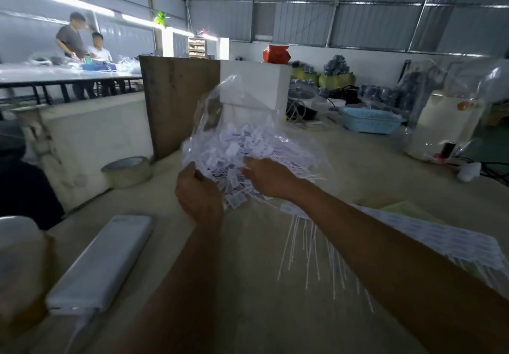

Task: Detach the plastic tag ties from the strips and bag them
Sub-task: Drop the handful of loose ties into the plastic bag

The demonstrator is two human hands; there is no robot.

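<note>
A clear plastic bag (242,133) heaped with loose white tag ties (234,150) is held up above the table (248,271) between the left hand (199,191), gripping its near edge, and the right hand (268,177), curled into the ties, while uncut strips (413,238) are spread beneath the right forearm.

I see a white power bank (102,262) lying on the table (248,285) at my near left. Beyond the power bank stands a tape roll (127,171), and a brown board (176,103) rises behind that. Far right of the power bank sits a blue basket (370,120); two people (82,42) work far behind it.
</note>
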